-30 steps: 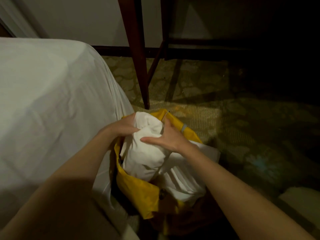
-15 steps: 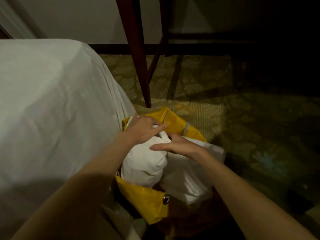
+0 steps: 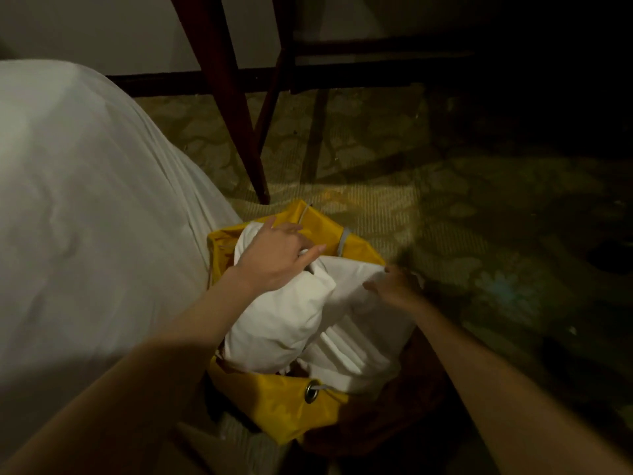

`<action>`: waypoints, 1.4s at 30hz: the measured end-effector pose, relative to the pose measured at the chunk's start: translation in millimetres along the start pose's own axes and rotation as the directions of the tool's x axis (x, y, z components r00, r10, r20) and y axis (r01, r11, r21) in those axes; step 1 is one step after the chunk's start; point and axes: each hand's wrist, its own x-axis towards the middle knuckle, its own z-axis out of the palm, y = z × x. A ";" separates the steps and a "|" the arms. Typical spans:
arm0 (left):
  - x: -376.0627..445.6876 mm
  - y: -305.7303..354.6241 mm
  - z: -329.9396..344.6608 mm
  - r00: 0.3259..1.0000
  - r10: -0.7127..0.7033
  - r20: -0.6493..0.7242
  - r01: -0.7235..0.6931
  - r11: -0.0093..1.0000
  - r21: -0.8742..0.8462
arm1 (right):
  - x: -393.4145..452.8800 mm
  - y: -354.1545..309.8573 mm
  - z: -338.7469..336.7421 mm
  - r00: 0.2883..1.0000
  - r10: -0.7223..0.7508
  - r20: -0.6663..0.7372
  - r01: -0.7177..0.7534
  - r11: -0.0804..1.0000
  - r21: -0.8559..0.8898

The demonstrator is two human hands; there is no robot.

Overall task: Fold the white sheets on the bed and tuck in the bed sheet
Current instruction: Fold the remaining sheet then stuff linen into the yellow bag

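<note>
A yellow laundry bag (image 3: 274, 406) stands on the floor beside the bed, stuffed with bundled white sheets (image 3: 284, 320). My left hand (image 3: 274, 258) lies on top of the bundle near the bag's far rim, its fingers curled into the white cloth. My right hand (image 3: 394, 286), blurred, holds the edge of a second white sheet (image 3: 359, 337) at the bag's right side. The bed (image 3: 85, 217) on the left is covered by a smooth white sheet that drapes down its corner.
A dark wooden furniture leg (image 3: 239, 114) stands on the patterned carpet (image 3: 445, 217) just beyond the bag, with a crossbar and more legs behind it. The right side of the room is dark. A wall with a dark baseboard runs along the back.
My right hand slid from the middle of the bundle to the bag's right side, onto the sheet edge. My left hand stayed on top of the bundle near the far rim.
</note>
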 end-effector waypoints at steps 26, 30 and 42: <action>7.7 12.6 -1.0 0.998 0.016 -0.060 -0.010 0.994 0.105 | -46.8 -42.1 36.6 0.938 -0.101 -0.333 0.277 0.795 0.539; 4.4 14.9 -5.4 0.997 0.025 0.067 -0.033 0.992 0.120 | -68.1 -80.8 49.2 0.949 -0.244 -0.201 0.315 0.787 0.531; -25.9 -18.4 2.4 0.979 0.002 0.202 -0.020 0.996 0.089 | -56.2 -94.4 36.7 0.971 -0.225 -0.085 0.228 0.748 0.623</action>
